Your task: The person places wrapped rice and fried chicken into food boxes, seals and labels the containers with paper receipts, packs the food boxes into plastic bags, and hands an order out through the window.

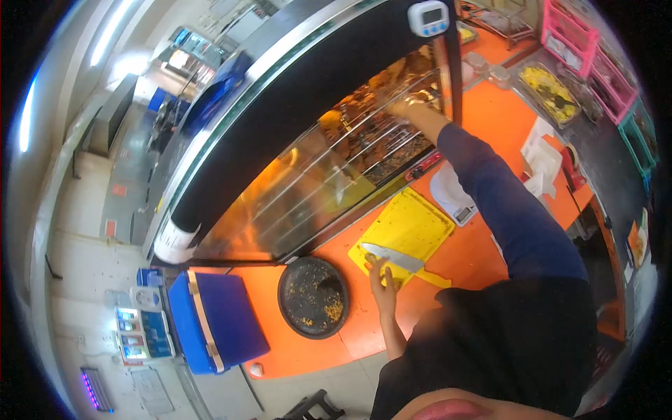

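Note:
My left hand is at the near edge of a yellow cutting board, fingers apart and holding nothing. A knife with a wide blade and yellow handle lies on the board, its tip close to my fingers. My right hand, at the end of a dark blue sleeve, reaches into a lit display case. It is near the metal rack bars and browned food; its fingers are blurred, so I cannot make out what they hold. Beside the board stands a white scale.
A round black tray with crumbs sits on the orange counter, beside a blue box. A timer is on the case frame. Toward the right are a food tray and pink baskets.

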Demonstrator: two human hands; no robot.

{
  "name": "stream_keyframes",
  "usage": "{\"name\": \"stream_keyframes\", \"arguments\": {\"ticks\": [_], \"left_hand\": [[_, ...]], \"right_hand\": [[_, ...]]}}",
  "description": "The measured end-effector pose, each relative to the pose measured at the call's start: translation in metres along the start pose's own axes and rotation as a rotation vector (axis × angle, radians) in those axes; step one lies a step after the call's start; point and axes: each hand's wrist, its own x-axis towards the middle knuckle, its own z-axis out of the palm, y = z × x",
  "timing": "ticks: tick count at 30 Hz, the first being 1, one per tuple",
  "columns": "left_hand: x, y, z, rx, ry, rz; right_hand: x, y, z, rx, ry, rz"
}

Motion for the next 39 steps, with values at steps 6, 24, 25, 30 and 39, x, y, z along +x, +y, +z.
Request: {"name": "stream_keyframes", "arguments": {"ticks": [6, 24, 25, 30, 39], "left_hand": [[0.119, 0.067, 0.021, 0.108, 0.191, 0.361], [0.196, 0.160, 0.168, 0.035, 0.271, 0.226], [0.191, 0.177, 0.189, 0.073, 0.278, 0.262], [0.209, 0.189, 0.250, 0.017, 0.365, 0.229], [0.222, 0.222, 0.365, 0.003, 0.632, 0.288]], "right_hand": [[-0.152, 0.020, -0.040, -0.274, 0.575, -0.471], [-0.303, 0.434, -0.149, 0.214, 0.479, 0.224], [-0.305, 0.430, -0.179, -0.018, 0.591, 0.156], [-0.251, 0.604, -0.290, -0.385, 1.000, 0.463], [-0.237, 0.814, -0.387, -0.751, 0.452, 0.714]]}}
